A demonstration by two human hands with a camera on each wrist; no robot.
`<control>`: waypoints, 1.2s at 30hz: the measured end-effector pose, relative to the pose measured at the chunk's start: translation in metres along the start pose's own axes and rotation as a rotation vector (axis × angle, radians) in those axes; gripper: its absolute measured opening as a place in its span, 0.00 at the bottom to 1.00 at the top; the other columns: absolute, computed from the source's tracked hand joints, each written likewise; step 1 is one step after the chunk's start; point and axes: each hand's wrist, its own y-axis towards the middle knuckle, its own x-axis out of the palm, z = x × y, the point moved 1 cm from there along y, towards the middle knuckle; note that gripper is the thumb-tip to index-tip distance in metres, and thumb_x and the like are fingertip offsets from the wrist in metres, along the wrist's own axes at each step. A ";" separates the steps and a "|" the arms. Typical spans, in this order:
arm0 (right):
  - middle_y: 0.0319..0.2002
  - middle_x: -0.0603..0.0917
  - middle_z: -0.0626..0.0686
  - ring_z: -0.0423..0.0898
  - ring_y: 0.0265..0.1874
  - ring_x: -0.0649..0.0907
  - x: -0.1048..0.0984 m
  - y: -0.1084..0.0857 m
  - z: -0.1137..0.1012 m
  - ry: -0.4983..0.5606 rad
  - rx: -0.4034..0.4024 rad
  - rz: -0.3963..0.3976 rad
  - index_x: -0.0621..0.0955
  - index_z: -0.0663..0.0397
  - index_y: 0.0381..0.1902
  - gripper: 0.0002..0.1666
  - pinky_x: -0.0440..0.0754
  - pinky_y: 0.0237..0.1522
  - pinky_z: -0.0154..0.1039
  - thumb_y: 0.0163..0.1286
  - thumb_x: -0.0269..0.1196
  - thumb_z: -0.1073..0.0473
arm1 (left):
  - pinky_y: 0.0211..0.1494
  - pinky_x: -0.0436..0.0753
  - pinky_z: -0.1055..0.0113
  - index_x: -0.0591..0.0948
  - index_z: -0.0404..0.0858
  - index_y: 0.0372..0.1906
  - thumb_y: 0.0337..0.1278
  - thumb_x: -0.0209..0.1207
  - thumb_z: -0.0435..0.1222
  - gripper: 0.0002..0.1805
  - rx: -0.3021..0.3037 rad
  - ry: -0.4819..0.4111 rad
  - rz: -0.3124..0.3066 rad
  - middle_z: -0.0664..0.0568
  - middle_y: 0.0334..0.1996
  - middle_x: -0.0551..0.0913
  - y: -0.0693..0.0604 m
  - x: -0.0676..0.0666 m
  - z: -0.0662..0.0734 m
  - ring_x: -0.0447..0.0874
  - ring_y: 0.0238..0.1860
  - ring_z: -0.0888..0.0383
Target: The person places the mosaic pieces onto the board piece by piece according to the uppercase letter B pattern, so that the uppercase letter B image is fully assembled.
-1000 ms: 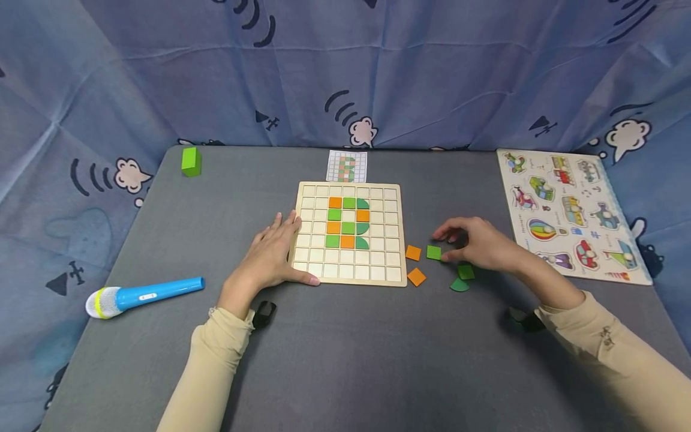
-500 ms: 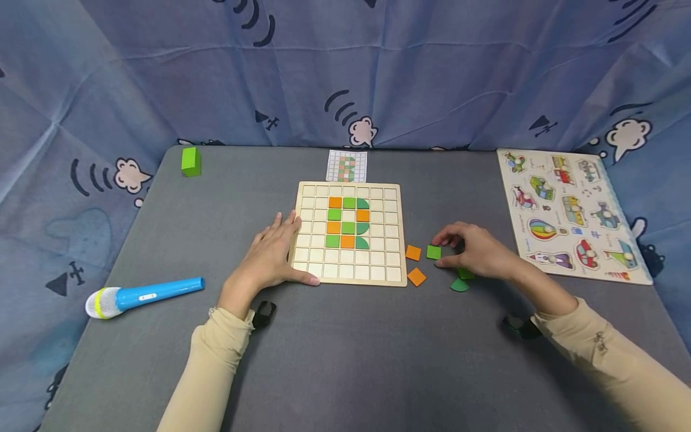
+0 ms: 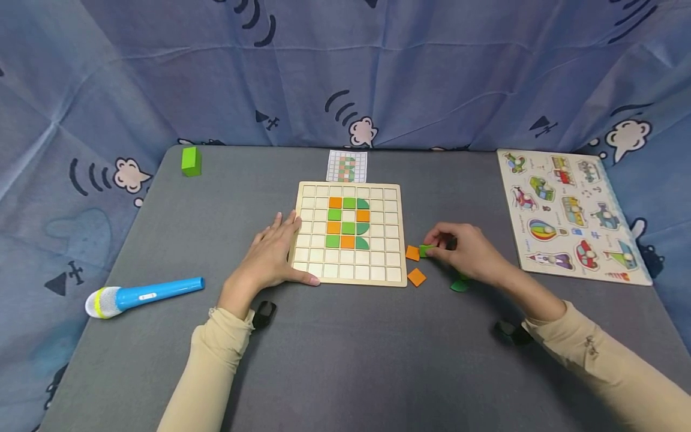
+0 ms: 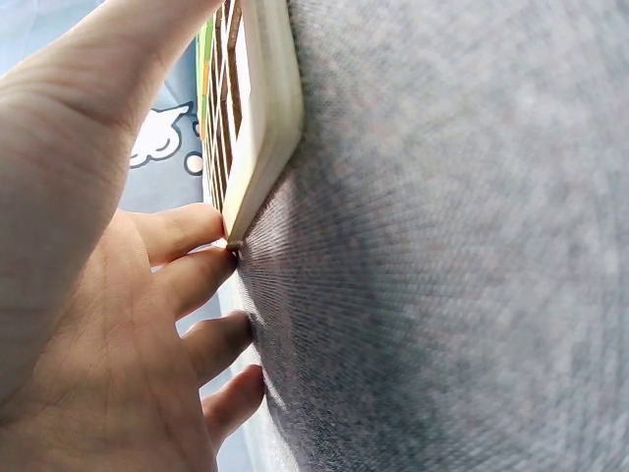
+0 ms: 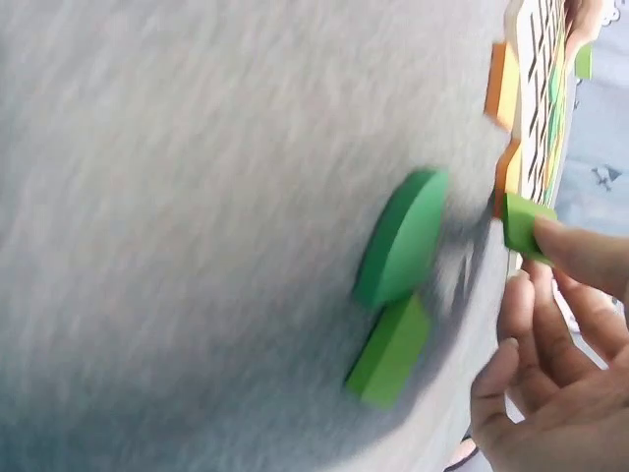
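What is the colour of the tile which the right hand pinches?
The tile is plain green, seen best in the right wrist view.

Curtained-off play corner, by look of it; home or studio, cannot tell. Blue cartoon-print cloth hangs round grey tabletop from 9 through 12 to 3 o'clock. Toy mic at 9 o'clock, block at 10, puzzle at 3, tile board at centre.

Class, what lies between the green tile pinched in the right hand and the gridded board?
In the head view, one orange tile lies between the green tile in the right hand and the gridded board.
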 end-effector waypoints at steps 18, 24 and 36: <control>0.35 0.84 0.52 0.45 0.31 0.78 0.037 0.020 -0.033 0.145 -0.059 -0.003 0.88 0.54 0.50 0.08 0.75 0.33 0.34 0.75 0.68 0.64 | 0.87 0.46 0.39 0.48 0.37 0.87 0.37 0.83 0.62 0.78 0.004 0.006 0.006 0.47 0.88 0.42 0.000 0.000 0.000 0.33 0.89 0.44; 0.35 0.90 0.51 0.43 0.31 0.82 0.050 0.027 -0.039 0.203 -0.058 0.024 0.87 0.55 0.45 0.08 0.77 0.33 0.34 0.70 0.73 0.63 | 0.87 0.47 0.38 0.48 0.37 0.87 0.37 0.83 0.62 0.78 0.006 0.006 0.007 0.47 0.88 0.42 0.000 0.000 0.000 0.33 0.89 0.44; 0.32 0.88 0.51 0.45 0.29 0.81 0.066 0.036 -0.055 0.227 -0.048 0.052 0.89 0.52 0.39 0.04 0.75 0.33 0.34 0.68 0.75 0.62 | 0.86 0.47 0.39 0.48 0.38 0.87 0.37 0.83 0.62 0.78 0.010 0.004 0.011 0.47 0.88 0.42 0.001 0.000 0.000 0.33 0.89 0.44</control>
